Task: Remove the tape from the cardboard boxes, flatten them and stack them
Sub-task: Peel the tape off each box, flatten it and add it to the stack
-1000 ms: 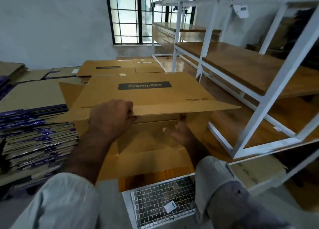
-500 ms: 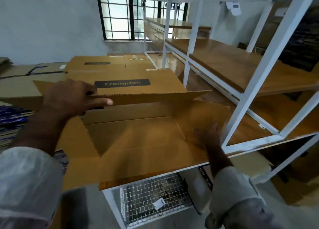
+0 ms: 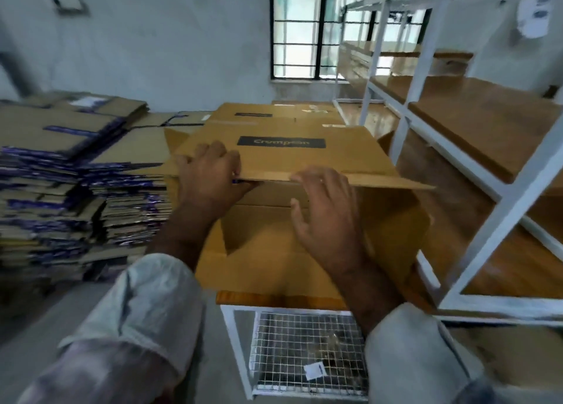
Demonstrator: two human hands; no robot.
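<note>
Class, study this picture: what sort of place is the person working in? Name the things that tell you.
Probably a storeroom or small warehouse: tall stacks of flattened cartons on the left, white metal racks with wooden shelves on the right, bare plastered walls and a barred window.

cardboard box [image 3: 304, 159] on shelf [image 3: 274, 297], flattened stack [image 3: 61, 175] to its left, window [image 3: 304, 28] behind

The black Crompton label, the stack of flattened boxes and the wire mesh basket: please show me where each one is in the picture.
black Crompton label [image 3: 281, 142], head view, middle of the printed strip.
stack of flattened boxes [image 3: 61, 196], head view, layered edges at the left.
wire mesh basket [image 3: 304, 342], head view, top grid.
</note>
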